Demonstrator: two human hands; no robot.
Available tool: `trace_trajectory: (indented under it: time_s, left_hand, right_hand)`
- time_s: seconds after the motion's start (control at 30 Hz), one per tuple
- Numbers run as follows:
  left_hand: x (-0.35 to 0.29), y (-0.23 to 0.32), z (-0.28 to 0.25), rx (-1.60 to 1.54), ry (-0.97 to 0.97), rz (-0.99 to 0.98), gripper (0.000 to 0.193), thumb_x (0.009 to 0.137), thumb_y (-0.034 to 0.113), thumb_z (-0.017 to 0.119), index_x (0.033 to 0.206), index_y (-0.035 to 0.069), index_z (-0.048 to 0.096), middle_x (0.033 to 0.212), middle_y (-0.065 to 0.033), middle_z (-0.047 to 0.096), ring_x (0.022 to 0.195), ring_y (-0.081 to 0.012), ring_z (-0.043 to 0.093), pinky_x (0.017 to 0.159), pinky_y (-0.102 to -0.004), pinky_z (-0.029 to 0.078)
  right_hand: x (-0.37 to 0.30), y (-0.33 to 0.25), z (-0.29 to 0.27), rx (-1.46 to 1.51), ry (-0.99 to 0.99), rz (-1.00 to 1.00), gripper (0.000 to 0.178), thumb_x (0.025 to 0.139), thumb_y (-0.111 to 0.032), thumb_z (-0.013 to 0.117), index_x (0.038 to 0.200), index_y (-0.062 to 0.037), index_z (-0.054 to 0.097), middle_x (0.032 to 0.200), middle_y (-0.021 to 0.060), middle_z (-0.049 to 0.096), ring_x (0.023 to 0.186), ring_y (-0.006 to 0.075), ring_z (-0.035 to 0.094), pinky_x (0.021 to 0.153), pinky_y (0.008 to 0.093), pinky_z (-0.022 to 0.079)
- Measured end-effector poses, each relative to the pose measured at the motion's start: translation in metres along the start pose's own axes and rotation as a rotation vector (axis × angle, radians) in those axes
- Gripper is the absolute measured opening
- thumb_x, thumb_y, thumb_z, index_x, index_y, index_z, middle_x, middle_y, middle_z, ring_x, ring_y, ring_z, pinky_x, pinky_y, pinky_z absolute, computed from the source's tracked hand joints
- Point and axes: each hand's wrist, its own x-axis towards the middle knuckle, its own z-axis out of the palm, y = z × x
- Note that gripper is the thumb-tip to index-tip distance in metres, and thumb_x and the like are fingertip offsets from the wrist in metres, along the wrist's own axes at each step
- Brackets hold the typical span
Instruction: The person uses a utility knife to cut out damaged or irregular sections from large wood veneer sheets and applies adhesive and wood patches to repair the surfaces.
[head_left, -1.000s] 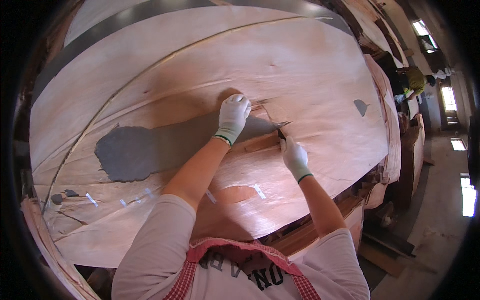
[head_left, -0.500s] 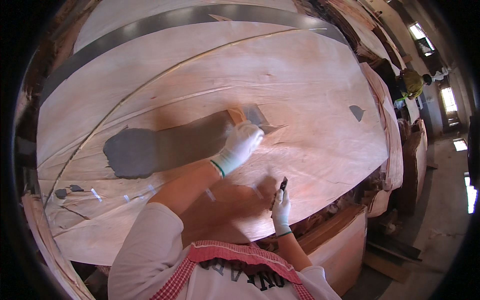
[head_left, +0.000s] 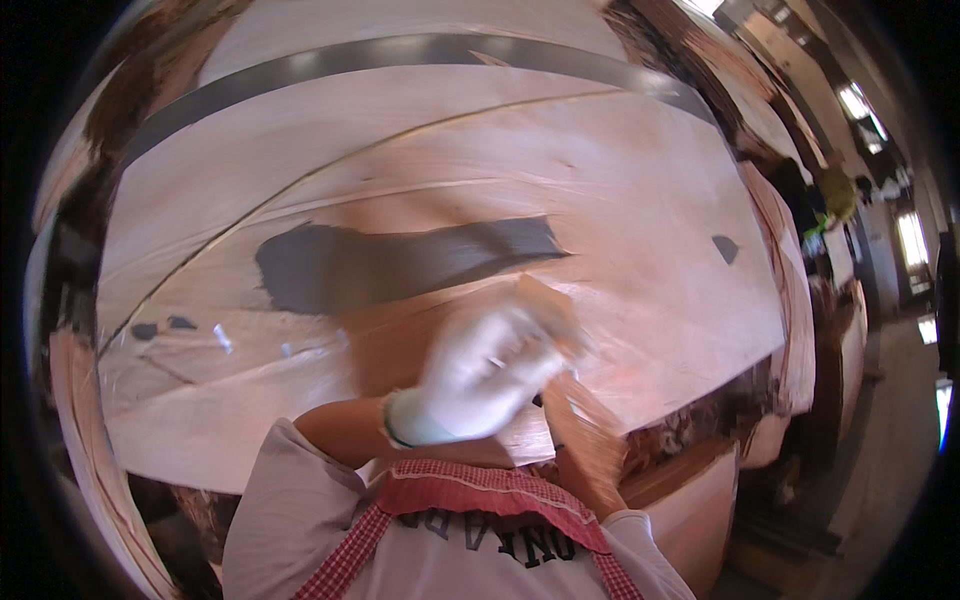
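Observation:
My left hand point(head_left: 480, 380), in a white glove with a green cuff, is smeared by motion close to my body. It is closed on a thin strip of tan wood veneer point(head_left: 545, 292), whose lower part seems to run down past the hand. My right hand is mostly hidden behind the left hand and the strip, so its fingers do not show. Below both lies a large pale veneer sheet point(head_left: 660, 260). A long dark grey opening point(head_left: 410, 262) with ragged edges runs across its middle.
A thin, bent pale strip point(head_left: 330, 172) arcs over the sheet. A dark grey band point(head_left: 400, 50) crosses the far side. A small dark patch point(head_left: 725, 248) shows at the right, and whitish tape pieces point(head_left: 222, 338) at the left. Another person point(head_left: 836, 192) is at the far right.
My left hand has come back from the dark opening toward my body with the veneer strip. My right hand, which held a utility knife, is now mostly hidden behind it. The view has shifted slightly.

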Motion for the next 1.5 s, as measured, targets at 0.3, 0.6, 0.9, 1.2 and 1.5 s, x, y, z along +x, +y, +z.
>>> trace_trajectory:
  time_s: [0.3,0.6,0.9,1.2,1.5]
  left_hand:
    - [-0.28,0.18,-0.163,1.153,1.382,0.326,0.023,0.097,0.007,0.054,0.115,-0.005,0.058,0.107,-0.004,0.06,0.095,-0.0102,0.052,0.089,-0.0259,0.044]
    - [-0.629,0.292,-0.01,1.61,1.846,-0.031,0.016,0.091,-0.001,0.054,0.105,-0.001,0.061,0.091,-0.0059,0.063,0.083,-0.0139,0.056,0.081,-0.0273,0.048]
    - [-0.699,0.162,-0.051,1.421,1.1,-0.588,0.03,0.086,0.007,0.057,0.114,0.0,0.063,0.119,-0.0184,0.063,0.118,-0.0323,0.056,0.103,-0.0392,0.041]
    - [-0.829,0.305,-0.126,1.0,1.684,-0.704,0.015,0.082,0.017,0.067,0.092,0.006,0.064,0.092,-0.017,0.066,0.091,-0.0342,0.064,0.08,-0.042,0.05]
    - [-0.873,0.355,-0.262,1.064,1.341,-0.542,0.023,0.088,0.005,0.062,0.111,0.002,0.064,0.099,-0.0153,0.067,0.09,-0.0287,0.067,0.083,-0.0347,0.053]
  right_hand:
    - [-0.064,0.027,-0.022,-0.037,-0.331,0.044,0.029,0.101,-0.022,0.047,0.124,-0.0062,0.05,0.083,0.0023,0.055,0.058,0.0072,0.049,0.05,0.0231,0.043]
    - [-0.208,0.076,0.021,-0.101,-0.748,0.077,0.027,0.099,-0.025,0.05,0.115,-0.0026,0.054,0.083,-0.0003,0.054,0.064,0.0073,0.046,0.058,0.0255,0.041]
    - [-0.349,0.055,0.149,-0.153,-1.161,0.049,0.018,0.099,-0.022,0.052,0.091,-0.006,0.056,0.075,0.0002,0.053,0.059,0.0088,0.048,0.054,0.0248,0.044]
    - [-0.506,0.107,0.353,-0.189,-1.344,0.096,0.021,0.097,-0.021,0.054,0.083,-0.0062,0.056,0.065,-0.0013,0.05,0.055,0.0091,0.048,0.05,0.0259,0.042]
    - [-0.674,0.038,0.564,-0.38,-1.394,-0.142,0.024,0.096,-0.028,0.058,0.099,-0.0069,0.07,0.064,-0.0086,0.046,0.051,0.0027,0.041,0.046,0.0209,0.034]
